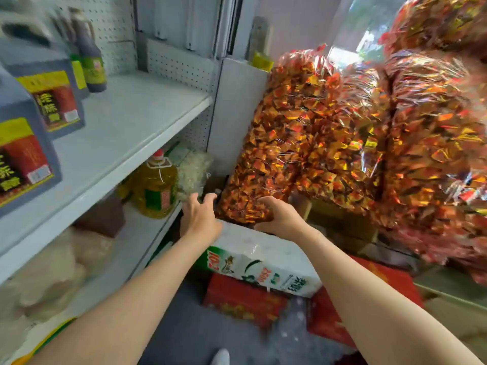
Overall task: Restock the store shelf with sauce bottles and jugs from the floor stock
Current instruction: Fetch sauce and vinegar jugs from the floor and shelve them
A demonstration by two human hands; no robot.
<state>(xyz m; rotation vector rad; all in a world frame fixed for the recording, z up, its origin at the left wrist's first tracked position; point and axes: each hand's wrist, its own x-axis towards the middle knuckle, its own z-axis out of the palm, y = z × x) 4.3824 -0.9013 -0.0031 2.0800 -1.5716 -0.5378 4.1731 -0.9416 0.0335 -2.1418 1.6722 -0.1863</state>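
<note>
Two dark square sauce jugs (25, 156) with yellow/red labels sit at far left on the white upper shelf (126, 122), one behind the other; behind them two tall dark sauce bottles (91, 56) with green labels stand against the pegboard back. Right of the jugs the shelf surface is bare out to its right end and front lip. Lower shelf (137, 241): pale bags at left, yellow oil jug (155, 188) with red cap near the right end, clear bag of white stuff just beside it. Left hand (200, 214) reaches down past the lower shelf's front corner, fingers loosely spread, holding nothing; fingertips near the clear bag, contact unclear. Below both hands a white printed pack (263, 262) lies on red boxes (245, 301) on the floor. Right hand (276, 214) is over the pack's far edge, fingers curled downward at the foot of the foil-wrapped candy bags (355, 143); can't tell if it grips anything. Candy bags fill the right side, leaving a narrow gap to the shelf upright.
</note>
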